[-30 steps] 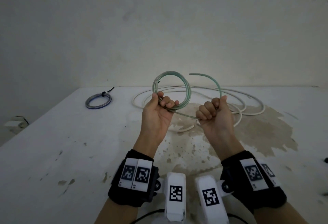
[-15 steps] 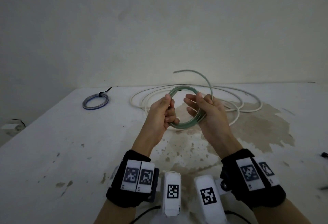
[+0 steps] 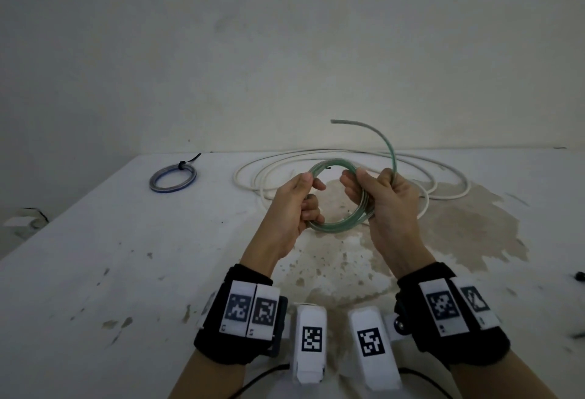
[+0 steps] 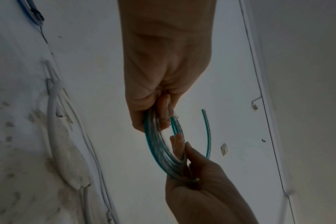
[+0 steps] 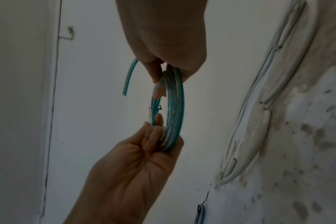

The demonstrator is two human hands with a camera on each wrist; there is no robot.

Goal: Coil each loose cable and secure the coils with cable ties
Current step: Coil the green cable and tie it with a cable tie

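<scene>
A green see-through cable, wound into a coil (image 3: 338, 228), hangs in the air above the white table (image 3: 95, 256). My left hand (image 3: 294, 205) grips the coil's left side, fingers curled round the strands. My right hand (image 3: 386, 205) pinches its right side. The cable's free end (image 3: 373, 132) arcs up and left above the right hand. In the left wrist view the coil (image 4: 159, 151) runs from my left hand (image 4: 163, 75) down to my right hand (image 4: 201, 197). The right wrist view has the coil (image 5: 175, 113) between my right hand (image 5: 163, 37) and my left hand (image 5: 125, 174).
A long white cable (image 3: 449, 198) lies in loose loops on the table behind my hands. At the far left lies a blue coil (image 3: 153, 181) bound with a black tie. A brown stain (image 3: 459, 234) spreads under and right of my hands. A wall rises behind the table.
A second ago my hands were apart, a strand stretched between them. The right hand has since laid the cable onto the coil, which both hands now hold lower, with the free end sticking up.
</scene>
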